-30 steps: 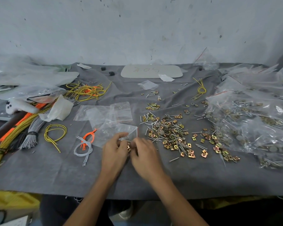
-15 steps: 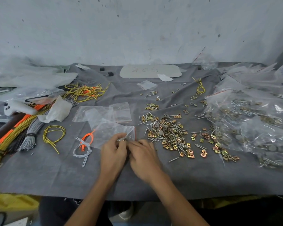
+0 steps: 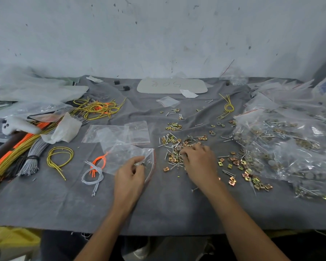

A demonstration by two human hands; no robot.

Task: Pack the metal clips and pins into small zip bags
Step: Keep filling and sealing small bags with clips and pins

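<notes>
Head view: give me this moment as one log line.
left hand: pinches metal parts at zip bag | right hand: on clip-and-pin pile, grasp unclear

Right hand [image 3: 199, 161] no longer beside left hand [image 3: 129, 176] at zip bag [image 3: 124, 155], now over on loose clip-and-pin pile [image 3: 172, 158].

Person on the rig, as I log them from the head camera:

1. Left hand [image 3: 129, 176]: bare, uncovered to the wrist.
2. Left forearm [image 3: 102, 228]: bare along all that I can see, slim, crossing the near edge of the desk [image 3: 158, 210] and leaving the view at the bottom.
3. Right hand [image 3: 199, 162]: bare, as item 1.
4. Right forearm [image 3: 239, 219]: bare for its whole visible length.
5. Dark garment [image 3: 60, 245]: below the desk's near edge, left of item 2; I cannot read its cut or fabric.
</notes>
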